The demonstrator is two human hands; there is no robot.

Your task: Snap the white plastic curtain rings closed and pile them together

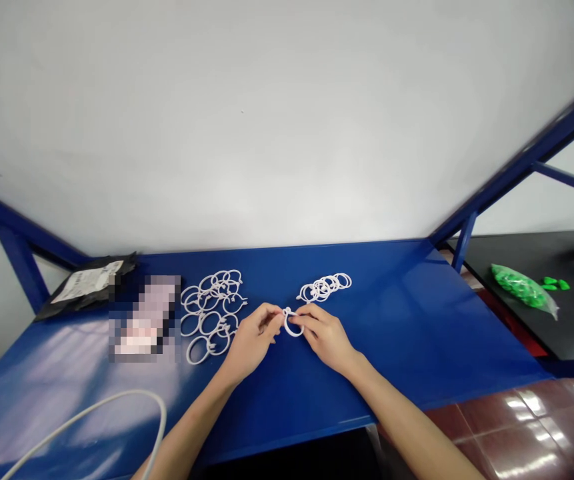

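Observation:
Both hands meet over the middle of the blue table [417, 320] and pinch one white plastic ring [293, 325] between them. My left hand [253, 340] grips the ring's left side with closed fingers. My right hand [324, 333] holds its right side, fingers also closed. A loose heap of several white rings [211, 307] lies just left of my left hand. A neater overlapping row of several white rings [325, 287] lies just behind my right hand.
A black packet with a white label [89, 283] lies at the table's back left, beside a blurred-out patch [144, 319]. A white cable [131, 407] curves over the near left. On a black surface to the right sits a bag of green pieces [524, 288].

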